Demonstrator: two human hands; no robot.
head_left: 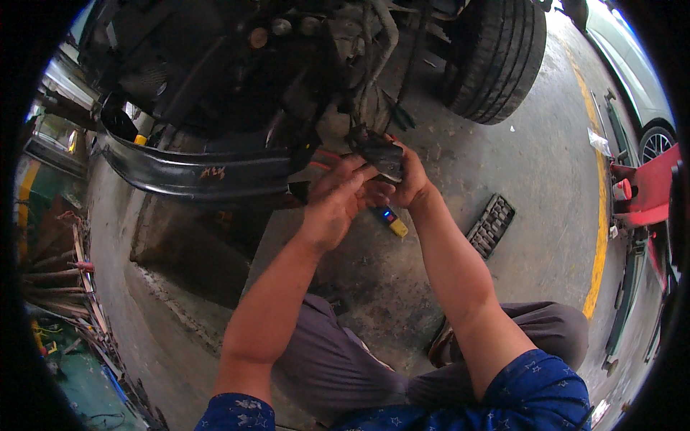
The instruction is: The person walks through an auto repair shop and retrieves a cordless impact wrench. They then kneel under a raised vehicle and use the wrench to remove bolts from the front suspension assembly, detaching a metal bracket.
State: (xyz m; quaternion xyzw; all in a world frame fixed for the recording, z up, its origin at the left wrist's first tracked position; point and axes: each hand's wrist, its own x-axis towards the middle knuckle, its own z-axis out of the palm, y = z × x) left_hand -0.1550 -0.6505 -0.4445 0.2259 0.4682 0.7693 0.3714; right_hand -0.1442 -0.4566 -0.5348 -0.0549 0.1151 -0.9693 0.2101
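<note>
Both hands meet at a dirty black car part (pixel 382 156) below the front of a raised vehicle; its exact kind is unclear. My right hand (pixel 412 178) is closed round the part's right side. From the left, my left hand (pixel 332 203) has its fingers bent against the part's lower left, and some fingertips are hidden. Just left of the hands ends a curved black bumper beam (pixel 215 174). A red-orange strip (pixel 321 162) shows behind my left hand. Beneath the hands, a small yellow device with a blue light (pixel 395 224) lies on the floor.
A tire (pixel 497 61) stands at the upper right. On the floor are a socket tray (pixel 491 225) and pliers with green handles (pixel 404 117). A red metal stand (pixel 650 188) and a pale car (pixel 632 54) are at far right. Rods (pixel 57 276) lie at left.
</note>
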